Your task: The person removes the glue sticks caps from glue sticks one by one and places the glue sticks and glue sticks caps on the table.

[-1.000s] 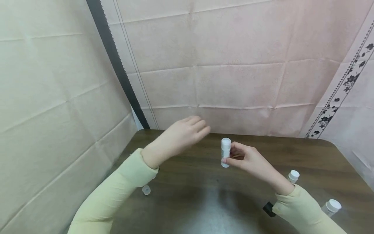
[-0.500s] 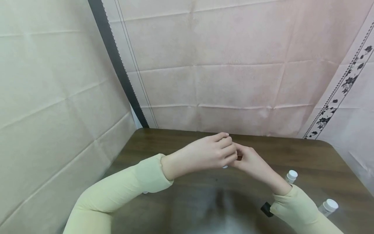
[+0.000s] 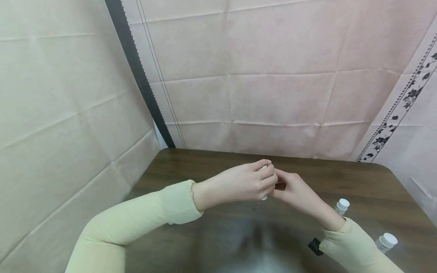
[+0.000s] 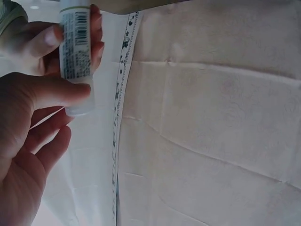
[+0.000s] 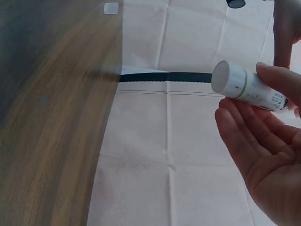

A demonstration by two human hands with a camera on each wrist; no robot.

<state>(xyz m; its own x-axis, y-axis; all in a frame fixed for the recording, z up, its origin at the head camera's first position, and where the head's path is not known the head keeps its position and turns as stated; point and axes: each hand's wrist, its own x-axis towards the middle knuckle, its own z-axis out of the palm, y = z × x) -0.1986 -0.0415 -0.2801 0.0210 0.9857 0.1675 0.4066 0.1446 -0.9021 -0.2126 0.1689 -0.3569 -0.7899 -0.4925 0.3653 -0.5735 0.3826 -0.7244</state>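
Note:
A small white tube (image 5: pixel 256 89) with a printed barcode label is held between both hands above the far part of the table. My left hand (image 3: pixel 247 182) pinches its translucent end; in the left wrist view the left thumb (image 4: pixel 70 92) lies across that end. My right hand (image 3: pixel 293 189) grips the labelled body, with its thumb on one side and fingers on the other. The tube's white bottom end shows in the right wrist view. From the head, the left hand hides most of the tube.
Two white-capped bottles, one farther back (image 3: pixel 342 205) and one nearer (image 3: pixel 386 242), stand at the table's right, partly behind the right arm. A black block (image 3: pixel 315 246) lies beside the right sleeve. Cloth walls (image 3: pixel 273 94) rise behind and left of the brown table (image 3: pixel 218 235).
My left hand has come from the left, through the air, to the tube's upper end and now pinches it. The right hand has stayed almost in place, holding the tube.

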